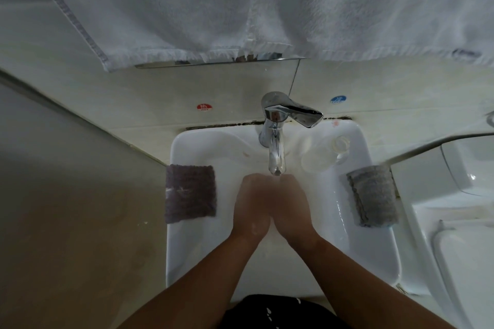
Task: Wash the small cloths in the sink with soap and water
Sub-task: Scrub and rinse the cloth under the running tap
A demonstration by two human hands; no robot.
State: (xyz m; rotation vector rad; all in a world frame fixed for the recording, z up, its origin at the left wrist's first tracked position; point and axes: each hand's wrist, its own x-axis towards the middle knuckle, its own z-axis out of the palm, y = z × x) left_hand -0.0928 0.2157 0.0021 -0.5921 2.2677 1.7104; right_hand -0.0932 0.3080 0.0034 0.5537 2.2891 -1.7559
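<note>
— So, how do the hands lie?
— The left hand [252, 205] and right hand [290, 205] are pressed side by side over the sink [187, 262], just under the spout of the faucet [276, 147]. Both are blurred and the fingertips are out of sight, so I cannot tell whether the fingers are curled or whether anything sits between the palms.
— And the cloths?
— A dark purple cloth [190, 193] is draped over the left rim and a grey cloth [373, 196] over the right rim, both apart from the hands.
— Is water running?
— Too faint to say. Beside the faucet stands something clear, perhaps a bottle [324, 155], barely showing against the white. A white towel [267, 8] hangs above, cut off by the top edge, and a white fixture [454, 235] is cut off at the right.
</note>
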